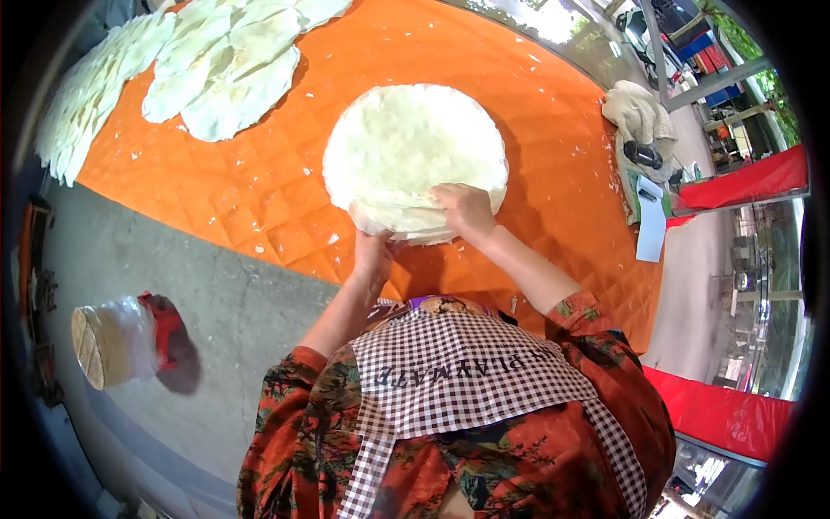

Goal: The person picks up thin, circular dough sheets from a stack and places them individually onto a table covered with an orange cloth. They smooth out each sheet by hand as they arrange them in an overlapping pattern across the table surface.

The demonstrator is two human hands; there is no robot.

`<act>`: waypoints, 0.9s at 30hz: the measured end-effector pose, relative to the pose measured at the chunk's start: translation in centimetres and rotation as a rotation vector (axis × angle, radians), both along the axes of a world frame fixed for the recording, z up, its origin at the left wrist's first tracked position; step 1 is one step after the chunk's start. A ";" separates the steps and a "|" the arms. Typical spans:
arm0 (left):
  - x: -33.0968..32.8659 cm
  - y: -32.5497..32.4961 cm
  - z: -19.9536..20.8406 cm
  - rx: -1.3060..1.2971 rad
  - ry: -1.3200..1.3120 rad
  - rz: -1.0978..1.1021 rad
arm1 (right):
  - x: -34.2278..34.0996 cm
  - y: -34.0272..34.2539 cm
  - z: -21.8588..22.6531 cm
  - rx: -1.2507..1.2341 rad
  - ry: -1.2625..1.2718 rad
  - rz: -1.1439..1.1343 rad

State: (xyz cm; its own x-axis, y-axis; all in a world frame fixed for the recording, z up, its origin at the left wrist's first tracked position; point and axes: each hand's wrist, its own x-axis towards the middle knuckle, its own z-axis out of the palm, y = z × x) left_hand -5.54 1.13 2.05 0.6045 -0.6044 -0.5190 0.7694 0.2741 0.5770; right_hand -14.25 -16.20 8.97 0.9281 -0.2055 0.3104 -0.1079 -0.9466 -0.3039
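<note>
A thick round stack of thin, pale flatbread sheets [415, 138] lies on the orange-covered table in front of me. At the stack's near left edge is my left hand [373, 253], closed on the rim with its fingers partly hidden beneath the sheets. My right hand [467, 210] rests on the near right part of the stack, fingers curled and pinching the edges of the upper sheets. Along this near side the sheets look lifted and slightly fanned, and their layered edges show between my two hands.
Overlapping flatbread sheets [229, 78] spread over the far left, beside a long fanned row [95, 104]. Crumbs dot the orange cover [553, 182]. A beige cloth [640, 121] and a white paper [651, 227] lie at the right edge. On the floor at left stands a plastic-wrapped round stool [112, 342].
</note>
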 end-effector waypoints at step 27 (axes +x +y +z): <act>-0.2 -0.6 -4.4 0.279 0.142 0.091 | 17.3 -20.7 25.6 -0.068 0.105 -0.228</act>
State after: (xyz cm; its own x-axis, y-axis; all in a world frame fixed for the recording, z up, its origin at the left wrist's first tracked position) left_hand -5.70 0.51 -2.31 0.5590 -0.3737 -0.7402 0.8273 0.1918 0.5280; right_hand 3.05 -36.91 34.53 0.8880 -0.3951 0.2351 -0.3487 -0.9120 -0.2158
